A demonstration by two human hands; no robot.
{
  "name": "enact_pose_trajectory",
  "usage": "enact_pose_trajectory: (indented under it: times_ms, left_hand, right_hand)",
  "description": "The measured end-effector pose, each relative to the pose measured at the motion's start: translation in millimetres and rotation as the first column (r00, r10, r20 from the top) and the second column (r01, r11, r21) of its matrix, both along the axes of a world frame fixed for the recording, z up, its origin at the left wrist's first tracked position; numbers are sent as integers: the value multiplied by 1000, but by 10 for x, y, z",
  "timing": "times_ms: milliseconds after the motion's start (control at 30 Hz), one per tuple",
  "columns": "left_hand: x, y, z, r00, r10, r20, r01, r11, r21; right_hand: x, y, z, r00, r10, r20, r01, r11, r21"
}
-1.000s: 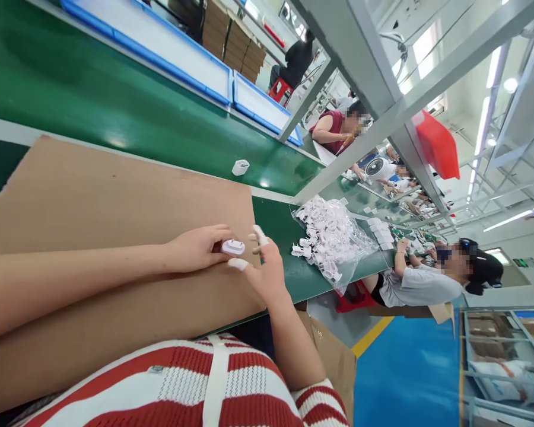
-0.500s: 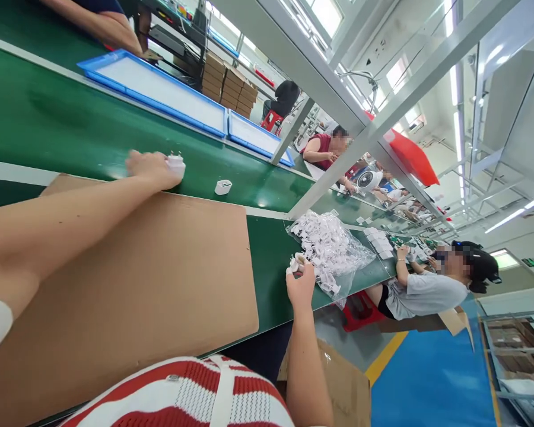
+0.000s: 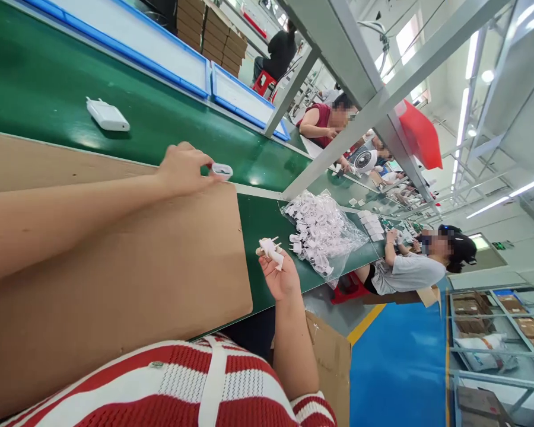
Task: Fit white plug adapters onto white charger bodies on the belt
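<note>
Left hand [image 3: 182, 169] on half-hidden white shell [image 3: 223, 171]

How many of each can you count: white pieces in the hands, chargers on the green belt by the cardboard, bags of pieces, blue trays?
White pieces held: 2, a shell in the left hand, a pronged piece in the right hand
Charger on the belt: 1
Bag of white pieces: 1
Blue trays: 2
Total: 6
</note>
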State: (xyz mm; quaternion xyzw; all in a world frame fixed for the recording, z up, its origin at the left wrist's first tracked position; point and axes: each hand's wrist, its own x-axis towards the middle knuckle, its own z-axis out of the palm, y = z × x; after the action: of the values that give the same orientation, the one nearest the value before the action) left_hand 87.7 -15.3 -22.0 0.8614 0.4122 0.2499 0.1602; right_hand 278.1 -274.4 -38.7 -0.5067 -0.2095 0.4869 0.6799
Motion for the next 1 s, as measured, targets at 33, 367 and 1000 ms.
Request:
enact_pose_trajectory:
  times_ms: [33, 367, 1000]
  left_hand:
    - [-40, -168, -23, 998, -59, 15, 59, 998, -13]
    - [-498, -1208, -545, 930, -308, 202, 344, 922, -179]
    - [-480, -1070, -777, 823, -423, 378, 490, 866, -98]
  right_hand:
    - [-18, 14, -6, 1000, -1, 13, 1, 1000, -5]
    - [-324, 257, -24, 916, 135, 377, -109, 990, -90]
    - [-561, 467, 60, 38, 24, 999, -322, 947, -11]
